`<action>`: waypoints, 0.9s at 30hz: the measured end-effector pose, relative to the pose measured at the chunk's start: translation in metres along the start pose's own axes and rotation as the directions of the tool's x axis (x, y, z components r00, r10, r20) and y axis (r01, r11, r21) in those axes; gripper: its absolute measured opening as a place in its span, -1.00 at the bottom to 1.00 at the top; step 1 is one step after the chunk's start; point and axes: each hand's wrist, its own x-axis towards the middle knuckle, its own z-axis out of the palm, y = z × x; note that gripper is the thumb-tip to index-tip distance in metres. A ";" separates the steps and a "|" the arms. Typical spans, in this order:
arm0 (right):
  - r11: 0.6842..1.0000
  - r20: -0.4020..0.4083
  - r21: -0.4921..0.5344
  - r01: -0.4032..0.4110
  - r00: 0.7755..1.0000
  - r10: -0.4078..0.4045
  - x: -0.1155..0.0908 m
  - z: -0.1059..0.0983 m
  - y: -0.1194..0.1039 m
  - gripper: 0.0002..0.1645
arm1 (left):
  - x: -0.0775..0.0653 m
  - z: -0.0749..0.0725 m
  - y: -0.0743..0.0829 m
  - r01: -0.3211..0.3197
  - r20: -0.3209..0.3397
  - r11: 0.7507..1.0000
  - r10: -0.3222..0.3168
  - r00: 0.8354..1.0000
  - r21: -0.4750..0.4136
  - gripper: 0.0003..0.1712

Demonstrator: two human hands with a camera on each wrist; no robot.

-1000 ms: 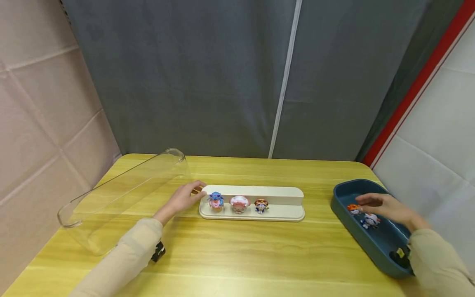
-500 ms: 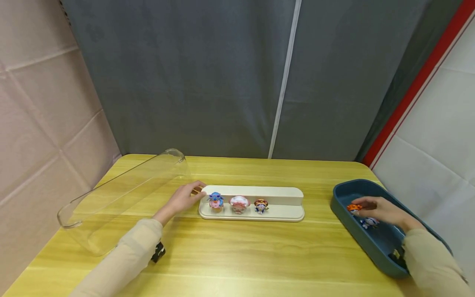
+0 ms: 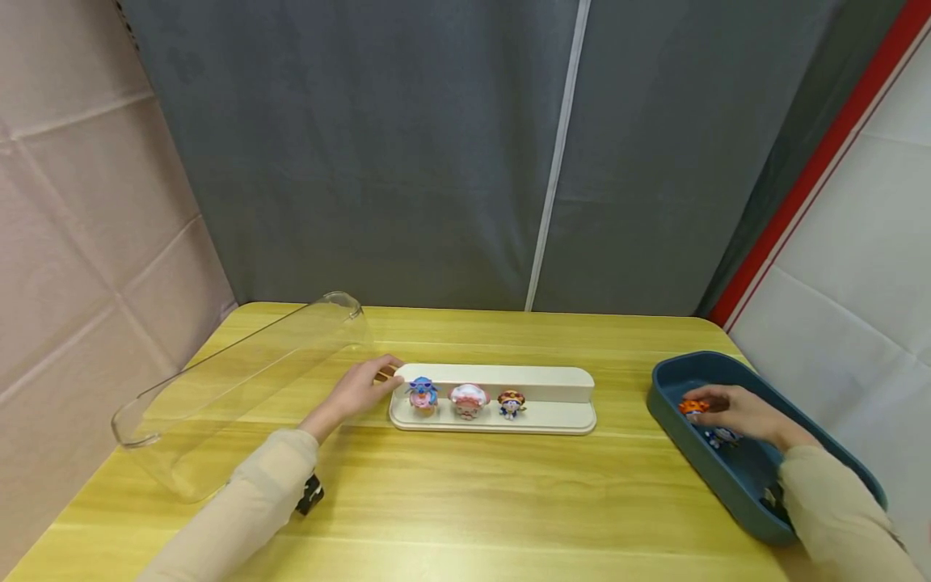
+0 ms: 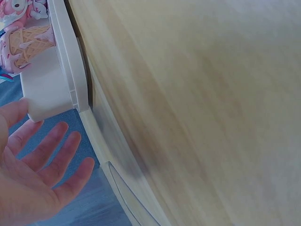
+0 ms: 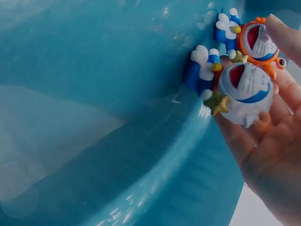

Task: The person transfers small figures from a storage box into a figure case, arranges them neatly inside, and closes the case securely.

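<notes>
My right hand (image 3: 742,414) is down in the blue tray (image 3: 680,428). Its thumb and fingers pinch an orange-hooded cat figurine (image 5: 260,42); beside it, against the fingers, lies a white-hooded cat figurine (image 5: 247,92) with a gold star. My left hand (image 3: 361,388) touches the left end of a cream two-step display stand (image 3: 556,414), its fingers extended in the left wrist view. On the stand's lower step are a blue-topped ice-cream-cone figurine (image 3: 423,396), a pink-and-white figurine (image 3: 469,400) and a small figurine with a dark red-and-gold hat (image 3: 511,403).
A clear plastic cover (image 3: 240,388) lies on the left of the wooden table (image 3: 509,493), close to the left forearm. A grey curtain (image 3: 378,162) hangs behind the table's far edge. White cloth wall (image 3: 858,267) rises beside the tray.
My right hand has lowered into the tray and closed in on the orange-hooded figurine, its forearm shifting slightly left. The left hand and the figurines on the stand stay where they were.
</notes>
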 end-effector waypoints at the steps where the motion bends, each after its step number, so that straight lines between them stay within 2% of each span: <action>1: 1.000 -0.003 -0.009 0.005 1.000 -0.005 0.001 0.000 0.000 -0.54 | 0.000 0.000 0.000 -0.001 0.000 1.000 0.001 1.000 0.000 -0.69; 15: 1.000 -0.028 -0.028 0.012 1.000 -0.013 0.002 0.002 -0.002 -0.59 | -0.001 -0.001 0.002 0.020 0.005 1.000 -0.020 1.000 -0.006 -0.68; 27: 0.990 -0.099 0.007 -0.143 0.985 0.143 -0.005 -0.004 -0.022 -0.42 | -0.001 -0.001 0.003 0.019 0.003 1.000 -0.019 1.000 0.004 -0.69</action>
